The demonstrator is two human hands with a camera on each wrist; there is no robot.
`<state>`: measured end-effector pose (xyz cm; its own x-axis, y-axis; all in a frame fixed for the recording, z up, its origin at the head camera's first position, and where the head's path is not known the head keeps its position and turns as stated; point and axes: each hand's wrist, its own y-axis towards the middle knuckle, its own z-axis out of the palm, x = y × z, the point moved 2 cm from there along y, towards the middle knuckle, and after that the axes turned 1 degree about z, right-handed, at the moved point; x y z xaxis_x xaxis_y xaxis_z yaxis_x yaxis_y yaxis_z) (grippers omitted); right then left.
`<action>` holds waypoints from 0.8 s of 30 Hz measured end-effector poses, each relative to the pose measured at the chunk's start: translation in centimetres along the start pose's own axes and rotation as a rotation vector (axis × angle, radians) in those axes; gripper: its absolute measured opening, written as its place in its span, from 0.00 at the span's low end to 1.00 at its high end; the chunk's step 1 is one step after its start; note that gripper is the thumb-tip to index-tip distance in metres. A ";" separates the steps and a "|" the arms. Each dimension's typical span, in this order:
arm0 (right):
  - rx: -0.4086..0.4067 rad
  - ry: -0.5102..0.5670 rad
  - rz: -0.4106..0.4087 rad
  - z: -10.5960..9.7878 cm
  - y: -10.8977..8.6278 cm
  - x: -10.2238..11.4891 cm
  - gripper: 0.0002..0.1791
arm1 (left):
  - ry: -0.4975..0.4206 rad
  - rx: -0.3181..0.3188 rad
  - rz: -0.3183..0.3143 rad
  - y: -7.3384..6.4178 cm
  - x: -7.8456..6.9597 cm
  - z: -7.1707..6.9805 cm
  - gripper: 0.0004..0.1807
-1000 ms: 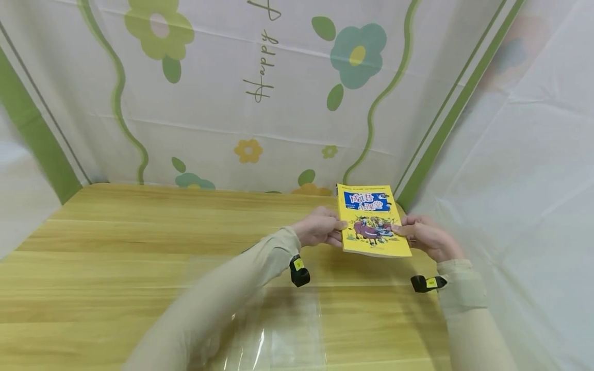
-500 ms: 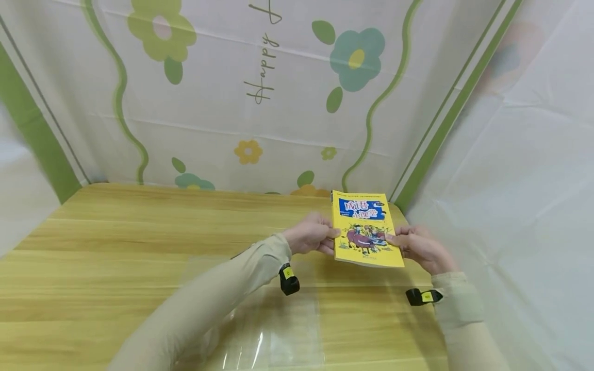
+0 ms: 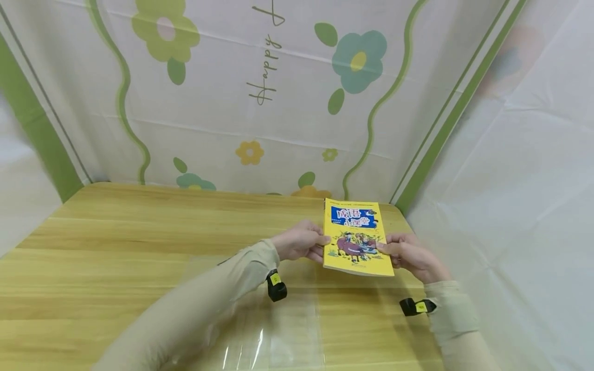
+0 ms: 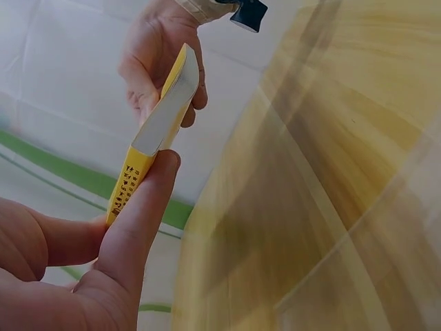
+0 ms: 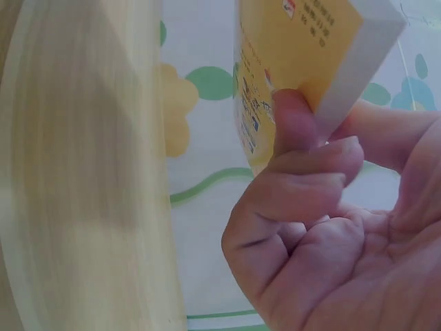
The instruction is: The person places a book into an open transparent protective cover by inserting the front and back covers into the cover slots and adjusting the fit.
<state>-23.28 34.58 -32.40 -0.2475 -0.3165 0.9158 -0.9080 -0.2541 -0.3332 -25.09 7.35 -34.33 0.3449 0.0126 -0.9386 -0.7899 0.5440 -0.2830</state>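
Note:
A yellow paperback book [image 3: 355, 239] with a blue title panel and a cartoon ox is held between both hands above the table. My left hand [image 3: 300, 241] grips its left edge, thumb on the cover and fingers beneath. On the opposite edge, my right hand [image 3: 415, 255] pinches it the same way. The left wrist view shows the yellow spine of the book [image 4: 132, 172] by the left fingers and its pages bowed slightly. In the right wrist view the back cover of the book [image 5: 296, 62] faces the camera, with the right fingers curled under it.
The wood-grain table [image 3: 139, 247] spreads under both arms. A clear plastic sheet [image 3: 292, 330] lies on it near the front. A white flowered cloth [image 3: 209, 118] hangs behind the table, and another white cloth [image 3: 524, 232] hangs close on the right.
Both hands have brought the book a little to the left and nearer to the body. The grip on it stays the same.

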 end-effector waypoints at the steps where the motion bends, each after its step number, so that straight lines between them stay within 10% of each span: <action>1: 0.000 -0.002 0.000 0.2 0.0 0.0 0.07 | -0.002 0.003 -0.003 -0.1 0.1 -0.1 0.12; 24: -0.033 -0.040 0.026 5.2 1.7 -0.3 0.13 | -0.016 0.009 -0.076 -2.7 2.2 -4.3 0.15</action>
<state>-22.97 29.54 -34.42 -0.2578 -0.3593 0.8969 -0.9123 -0.2152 -0.3484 -24.34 2.32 -36.52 0.4116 -0.0158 -0.9112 -0.7568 0.5511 -0.3514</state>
